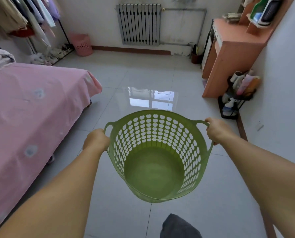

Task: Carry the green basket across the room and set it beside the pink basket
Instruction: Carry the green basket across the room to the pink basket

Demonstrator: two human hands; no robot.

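Observation:
The green basket (158, 169), round, perforated and empty, hangs in the air above the tiled floor in front of me. My left hand (96, 139) is closed on its left handle and my right hand (216, 128) on its right handle. The pink basket (82, 44) stands on the floor at the far left wall, beside the clothes rack and left of the radiator. Several floor tiles lie between the two baskets.
A bed with a pink sheet (31, 103) fills the left side. An orange desk (229, 54) and a black rack of bottles (236, 95) line the right wall. A grey radiator (139, 24) is on the far wall. Clothes rack (23, 19) with shoes beneath at far left.

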